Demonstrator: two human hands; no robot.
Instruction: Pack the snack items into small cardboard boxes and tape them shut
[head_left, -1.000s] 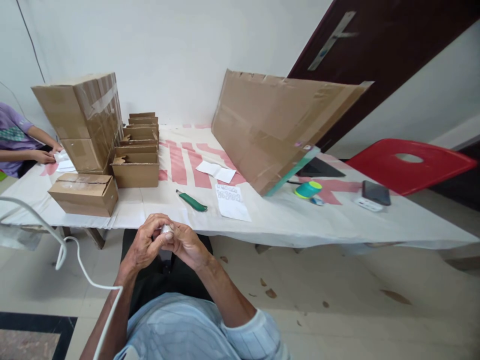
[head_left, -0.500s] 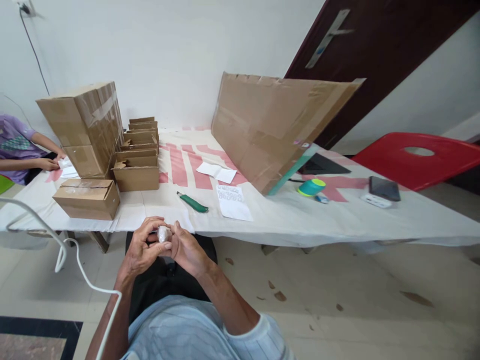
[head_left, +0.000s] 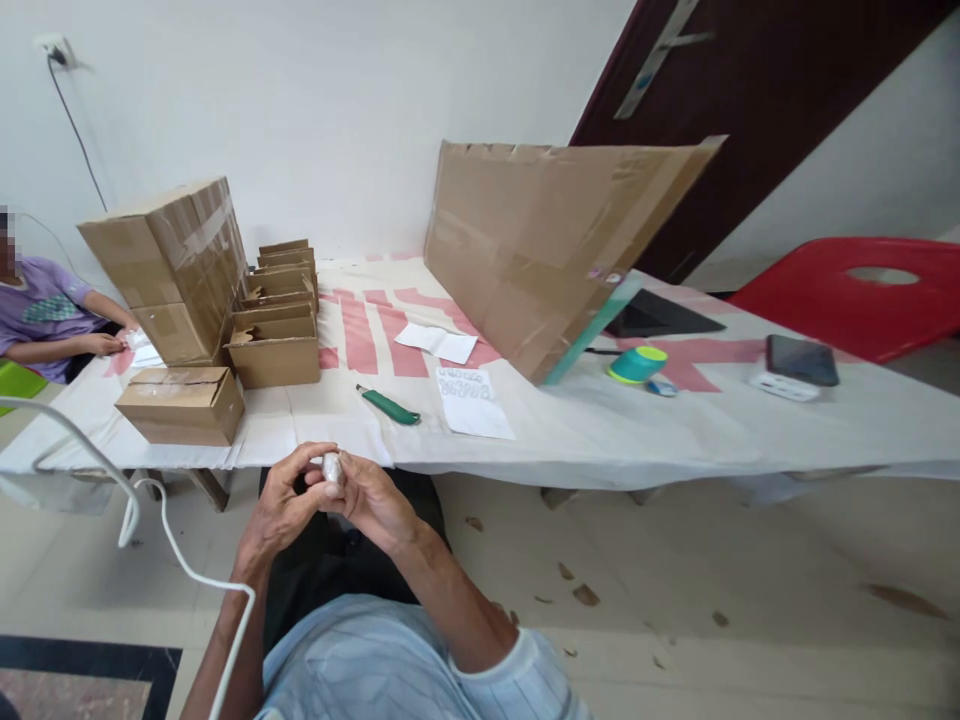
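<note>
The person's left hand (head_left: 283, 500) curls its thumb and forefinger around a small, pale, rounded piece in shiny wrapping (head_left: 332, 468), and the right hand (head_left: 379, 508) meets it from the other side with its fingers drawn in – both narrow on the one piece, which sits between them above the lap, just in front of the table's near edge. On the long table with a white-and-pink covering (head_left: 622, 440), a green-handled cutter knife (head_left: 394, 407) lies near the hands, beside a white sheet printed with grey shapes (head_left: 480, 408); a creased white paper (head_left: 437, 343) lies beyond. To the left stand a closed brown cardboard box (head_left: 182, 408), a row of open brown cartons (head_left: 277, 362) and a tall, taped cardboard stack (head_left: 169, 270). A large, flat cardboard panel (head_left: 540, 250) leans to the right – past it are a teal-and-yellow round object (head_left: 636, 366) and a dark phone (head_left: 801, 358). A co-worker in a purple top (head_left: 41, 305) sits at far left.
</note>
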